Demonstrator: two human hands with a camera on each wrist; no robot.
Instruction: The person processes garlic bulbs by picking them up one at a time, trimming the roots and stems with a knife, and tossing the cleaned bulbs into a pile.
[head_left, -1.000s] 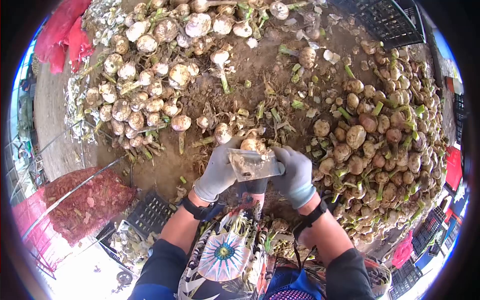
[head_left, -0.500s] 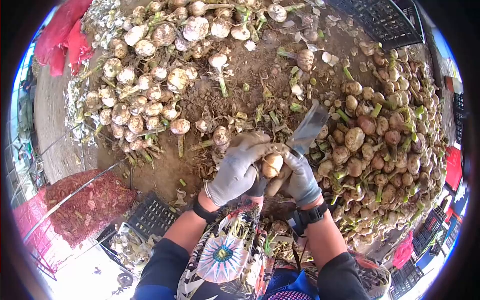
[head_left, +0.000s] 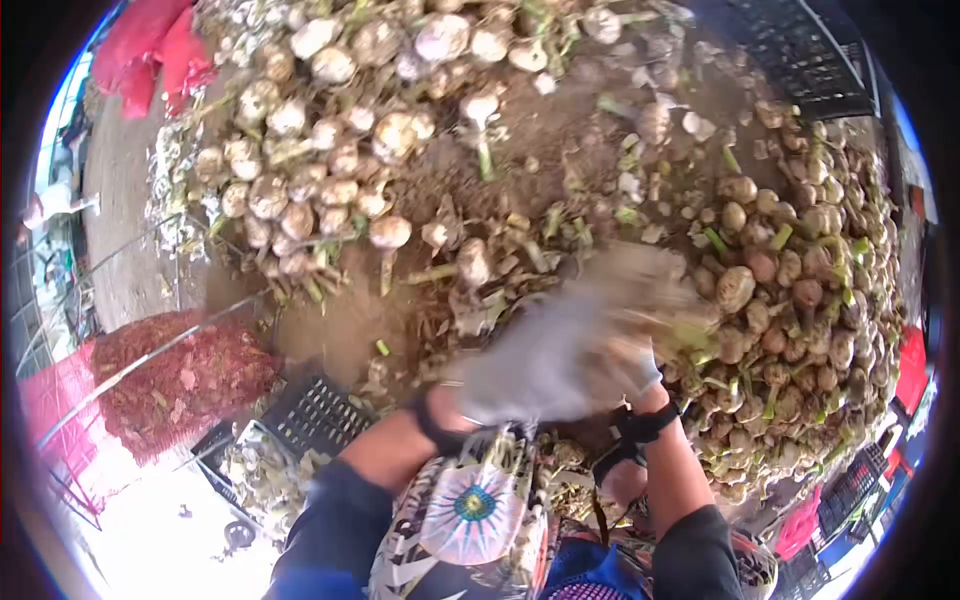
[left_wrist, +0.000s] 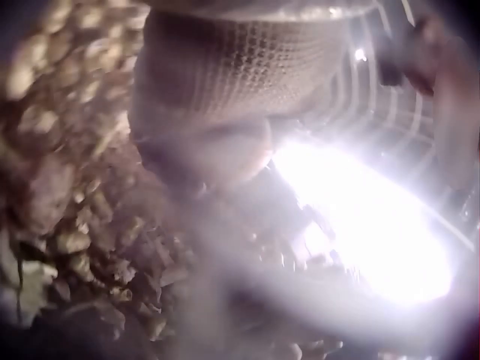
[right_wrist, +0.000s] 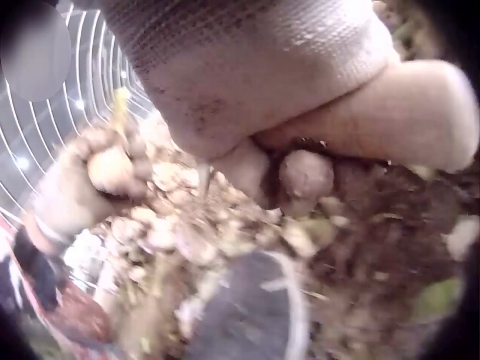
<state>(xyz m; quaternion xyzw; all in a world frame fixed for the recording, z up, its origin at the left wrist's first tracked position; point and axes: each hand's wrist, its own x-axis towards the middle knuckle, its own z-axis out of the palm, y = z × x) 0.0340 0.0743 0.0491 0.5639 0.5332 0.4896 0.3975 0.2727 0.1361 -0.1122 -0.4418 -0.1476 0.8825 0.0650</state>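
Note:
My gloved left hand [head_left: 545, 350] is motion-blurred in front of my body and reaches over to the right. In the right wrist view, its fingers grip a garlic bulb [right_wrist: 111, 171] with a yellow-green stalk rising above. My gloved right hand [head_left: 635, 368] lies mostly hidden behind the left one in the head view. From its own wrist camera, its fingers curl round the wooden handle [right_wrist: 375, 116] of a knife, whose blade is largely out of sight. Glare washes out much of the left wrist view, where the glove [left_wrist: 232, 75] fills the top.
A large heap of garlic bulbs with stalks [head_left: 800, 290] rises at the right. More garlic bulbs [head_left: 300, 190] lie on the soil at the left. Black crates [head_left: 318, 415] stand at lower left and upper right, near a red mesh sack [head_left: 185, 385].
The broad knife blade showed in front of the hands, then pointed up and right; now blur hides it. My left hand has swung right, across the right hand. The head view has shifted.

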